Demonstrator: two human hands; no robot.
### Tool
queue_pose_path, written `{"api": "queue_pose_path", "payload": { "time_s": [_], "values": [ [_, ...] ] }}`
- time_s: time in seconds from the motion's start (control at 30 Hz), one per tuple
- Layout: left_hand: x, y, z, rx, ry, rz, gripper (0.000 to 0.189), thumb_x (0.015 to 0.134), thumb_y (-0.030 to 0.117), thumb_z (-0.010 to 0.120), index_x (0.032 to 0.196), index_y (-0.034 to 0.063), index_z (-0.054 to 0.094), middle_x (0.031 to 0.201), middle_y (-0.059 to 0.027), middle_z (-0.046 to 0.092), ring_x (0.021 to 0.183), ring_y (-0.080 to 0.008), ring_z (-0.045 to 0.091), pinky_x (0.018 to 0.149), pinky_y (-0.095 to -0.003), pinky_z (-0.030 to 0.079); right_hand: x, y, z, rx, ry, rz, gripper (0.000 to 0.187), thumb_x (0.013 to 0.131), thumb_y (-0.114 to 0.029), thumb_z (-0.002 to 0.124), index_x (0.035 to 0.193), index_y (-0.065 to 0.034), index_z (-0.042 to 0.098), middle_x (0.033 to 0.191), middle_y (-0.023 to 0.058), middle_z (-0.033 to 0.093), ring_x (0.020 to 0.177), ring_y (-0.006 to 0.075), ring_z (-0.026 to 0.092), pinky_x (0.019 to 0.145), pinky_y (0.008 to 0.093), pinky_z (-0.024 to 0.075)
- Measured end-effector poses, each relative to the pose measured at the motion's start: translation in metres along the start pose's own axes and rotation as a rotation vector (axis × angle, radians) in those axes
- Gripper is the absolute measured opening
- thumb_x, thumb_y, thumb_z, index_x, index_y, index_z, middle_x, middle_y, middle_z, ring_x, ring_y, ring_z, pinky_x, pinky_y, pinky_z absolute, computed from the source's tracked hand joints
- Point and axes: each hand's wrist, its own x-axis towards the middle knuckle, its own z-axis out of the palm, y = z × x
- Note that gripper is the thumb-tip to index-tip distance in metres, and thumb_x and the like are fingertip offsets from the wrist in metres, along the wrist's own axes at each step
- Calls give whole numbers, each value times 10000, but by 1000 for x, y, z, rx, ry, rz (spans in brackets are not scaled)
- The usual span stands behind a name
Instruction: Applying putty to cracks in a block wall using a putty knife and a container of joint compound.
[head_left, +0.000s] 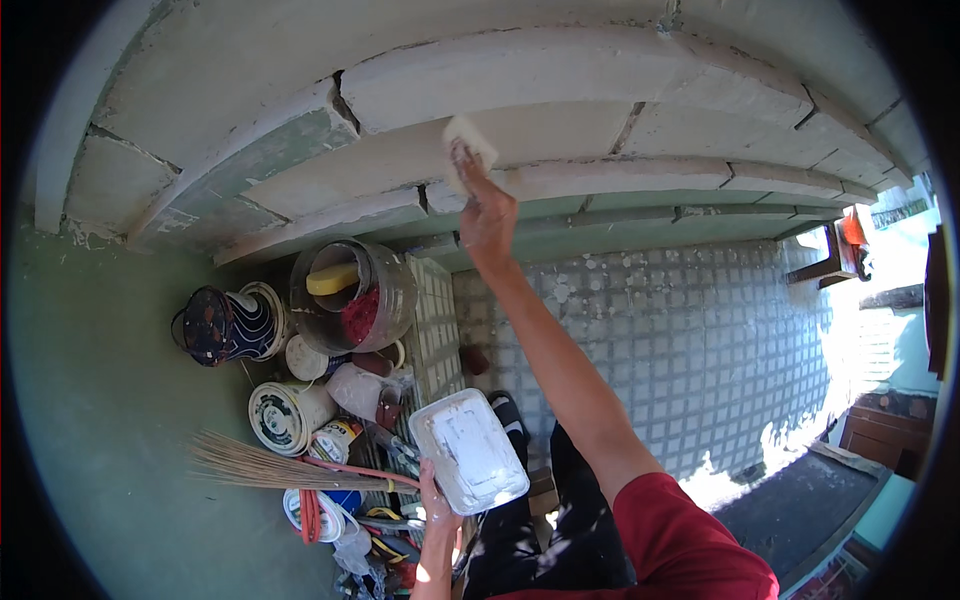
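Observation:
My right hand (486, 214) reaches up and grips a pale, blurred pad (480, 141), which looks like a sponge. It lies over the wall (555, 131) between two whitish ledges, the upper ledge (517, 67) and the lower ledge (630, 176). Whether the pad presses on the surface cannot be made out. Down by my legs, my left hand (438, 496) holds a white rectangular plastic tray (471, 450) by its edge. White paint or a similar coating is smeared across the tray's inside.
At left are a large clear plastic container (397, 300) with a yellow sponge (332, 280) inside, a dark lidded bucket (206, 326), a white-lidded pail (281, 420) and a stick broom (262, 461). A brown piece of furniture (829, 259) stands far right on the paint-spotted tiled floor (660, 322).

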Motion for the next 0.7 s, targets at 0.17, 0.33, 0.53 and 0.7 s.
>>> {"api": "queue_pose_path", "payload": {
  "time_s": [0.17, 0.33, 0.53, 0.7],
  "values": [
    [5, -1, -1, -17, -21, 19, 549, 951, 446, 437, 1346, 64, 439, 1264, -111, 554, 1124, -261, 563, 973, -405, 456, -1, -26, -29, 65, -148, 347, 608, 696, 199, 428, 1243, -3, 596, 1132, 217, 652, 926, 256, 691, 767, 294, 506],
    [4, -3, -3, -15, -43, 52, 574, 948, 457, 442, 1355, 52, 429, 1280, -118, 545, 1139, -265, 555, 982, -407, 450, 47, 10, -48, -223, 320, 201, 577, 729, 174, 441, 1247, -22, 601, 1112, 177, 671, 814, 212, 685, 713, 286, 499],
    [0, 0, 1, 7, -32, 27, 588, 944, 459, 452, 1360, 45, 419, 1286, -115, 539, 1151, -263, 545, 995, -393, 436, 9, 1, 12, -35, -13, 101, 586, 671, 193, 425, 1184, -11, 623, 1096, 246, 640, 1071, 360, 618, 898, 373, 512],
    [-4, 8, 4, 16, -20, 38, 596, 946, 446, 450, 1364, 24, 401, 1299, -127, 527, 1166, -266, 537, 1012, -386, 425, -16, -43, -1, 184, -352, 153, 549, 704, 184, 457, 1193, -14, 609, 1154, 208, 628, 1080, 377, 611, 914, 349, 492]
  ]
}}
